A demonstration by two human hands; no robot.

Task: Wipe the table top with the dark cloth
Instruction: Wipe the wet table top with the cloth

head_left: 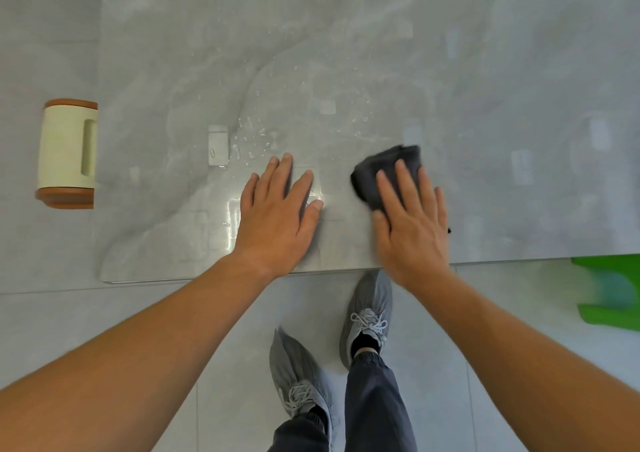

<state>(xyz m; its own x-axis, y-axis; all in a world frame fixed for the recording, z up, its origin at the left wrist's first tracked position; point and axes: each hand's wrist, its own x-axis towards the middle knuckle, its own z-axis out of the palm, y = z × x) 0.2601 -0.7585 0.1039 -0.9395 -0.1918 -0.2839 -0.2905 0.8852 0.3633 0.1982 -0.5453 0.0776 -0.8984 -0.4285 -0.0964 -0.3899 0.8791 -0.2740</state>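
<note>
My right hand [412, 223] lies flat, fingers spread, pressing the dark cloth [384, 171] to the surface [346, 36]; the cloth bunches out beyond my fingertips. My left hand [280, 209] rests open and empty, left of the cloth. The water drops [249, 140] lie left of the cloth and farther from me, so I judge the next sweep goes that way.

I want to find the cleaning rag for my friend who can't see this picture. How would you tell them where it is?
Start at the big grey marble-look table top. Near its front edge two hands lie flat; the right hand presses down on the dark cloth. It is the only dark, crumpled, soft thing on the pale, shiny surface, right of the water droplets.
</note>
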